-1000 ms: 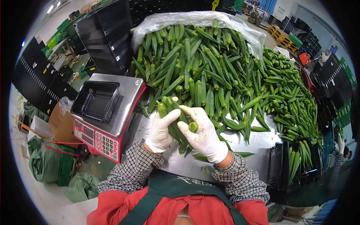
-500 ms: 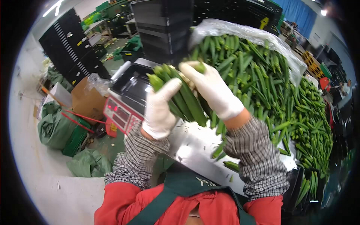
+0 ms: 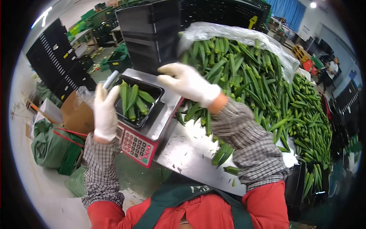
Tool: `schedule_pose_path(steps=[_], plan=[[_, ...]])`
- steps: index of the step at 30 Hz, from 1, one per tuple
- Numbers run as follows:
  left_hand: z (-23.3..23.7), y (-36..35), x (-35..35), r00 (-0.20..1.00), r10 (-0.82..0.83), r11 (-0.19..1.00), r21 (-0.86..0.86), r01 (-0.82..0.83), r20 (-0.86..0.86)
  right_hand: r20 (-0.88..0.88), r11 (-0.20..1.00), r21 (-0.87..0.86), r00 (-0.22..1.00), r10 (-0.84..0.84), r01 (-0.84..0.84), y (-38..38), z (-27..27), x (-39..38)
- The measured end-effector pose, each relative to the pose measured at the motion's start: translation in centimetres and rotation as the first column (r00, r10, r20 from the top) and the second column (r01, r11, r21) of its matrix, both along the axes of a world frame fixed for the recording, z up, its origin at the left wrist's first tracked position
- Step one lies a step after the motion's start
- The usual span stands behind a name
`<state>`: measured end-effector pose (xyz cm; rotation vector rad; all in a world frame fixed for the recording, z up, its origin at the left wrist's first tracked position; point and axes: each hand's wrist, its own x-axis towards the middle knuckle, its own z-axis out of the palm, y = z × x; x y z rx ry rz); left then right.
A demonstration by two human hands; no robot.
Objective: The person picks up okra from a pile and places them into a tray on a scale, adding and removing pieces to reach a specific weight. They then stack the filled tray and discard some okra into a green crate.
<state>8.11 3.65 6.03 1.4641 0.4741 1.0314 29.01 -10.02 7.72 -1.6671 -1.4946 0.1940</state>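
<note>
Several okra pods [image 3: 131, 100] lie in a black tray [image 3: 142, 125] on the metal plate of a red scale [image 3: 138, 149]. At the tray's left side is my left hand [image 3: 105, 112], white-gloved, its thumb and fingers apart with nothing between them. To the right of the tray, my right hand [image 3: 188, 83], also gloved, hovers with thumb and fingers apart and holds nothing. A large heap of okra [image 3: 255, 87] lies beyond and beside my right forearm.
Clear plastic sheeting [image 3: 240, 32] edges the heap. A black crate stack [image 3: 143, 34] stands behind the scale. Loose pods lie on the metal table [image 3: 187, 152]. Green sacks [image 3: 49, 143] sit at left; a person [image 3: 332, 72] is at far right.
The okra bunch that both hands held now lies in the black tray. My hands have moved apart and left, and both have opened. The view has shifted, showing more of the scale.
</note>
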Motion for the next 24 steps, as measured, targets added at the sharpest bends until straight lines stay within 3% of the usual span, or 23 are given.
schedule_pose_path(steps=[1,2,4,5,6,7,8,10,12,14,16,18,20,22,24], plan=[[0.0,-1.3,0.1,0.977,0.194,0.98,0.019,-0.196,0.091,0.208,0.988,0.156,0.977,-0.041,0.008,-2.1,-0.9,2.5],[0.6,-2.3,-0.8,0.982,0.123,0.988,0.076,-0.135,0.141,0.363,0.968,0.221,0.912,-0.192,0.116,-4.8,-0.9,4.3],[1.1,-4.4,-1.9,0.985,0.07,0.972,0.209,-0.103,0.159,0.714,0.907,0.167,0.587,-0.382,0.387,-10.3,-2.1,9.2],[0.8,-5.5,-1.8,0.986,0.03,0.969,0.237,-0.069,0.163,0.818,0.796,0.052,0.432,-0.381,0.604,-12.8,-2.5,10.0],[0.5,-6.8,-1.4,0.987,-0.007,0.963,0.268,-0.037,0.164,0.86,0.765,0.052,0.361,-0.361,0.642,-14.7,-4.4,12.1],[-0.1,-8.0,-0.6,0.987,-0.076,0.948,0.318,0.027,0.141,0.841,0.796,0.03,0.415,-0.347,0.605,-16.4,-6.1,13.8],[-0.3,-9.6,0.3,0.988,-0.112,0.953,0.292,0.077,0.106,0.767,0.787,-0.042,0.524,-0.37,0.616,-17.4,-6.4,14.0],[-1.4,-11.2,1.9,0.978,-0.205,0.949,0.25,0.192,0.025,0.71,0.803,-0.03,0.578,-0.402,0.595,-18.8,-5.5,13.7],[-2.7,-13.1,3.5,0.954,-0.299,0.911,0.286,0.297,-0.038,0.644,0.825,0.198,0.564,-0.516,0.529,-20.6,-3.4,12.6],[-3.6,-14.5,5.1,0.922,-0.344,0.835,0.391,0.386,-0.177,0.522,0.784,0.222,0.608,-0.598,0.58,-22.8,0.3,9.1],[-3.8,-16.4,6.9,0.876,-0.417,0.774,0.411,0.481,-0.241,0.234,0.81,0.133,0.776,-0.586,0.571,-25.2,0.7,6.7],[-5.2,-18.5,9.1,0.869,-0.415,0.722,0.484,0.494,-0.269,0.005,0.807,-0.146,0.816,-0.578,0.573,-26.3,0.7,3.3],[-6.2,-19.9,9.7,0.641,-0.595,0.566,0.315,0.762,-0.484,-0.211,0.821,-0.332,0.812,-0.544,0.464,-26.8,-0.5,1.5],[-7.3,-21.7,9.7,0.273,-0.888,0.393,-0.3,0.869,-0.37,-0.415,0.835,-0.359,0.73,-0.543,0.418,-27.5,-3.1,0.7],[-8.8,-22.8,9.2,0.207,-0.956,0.287,-0.512,0.809,-0.209,-0.537,0.833,-0.357,0.637,-0.553,0.422,-28.0,-5.3,0.4]])
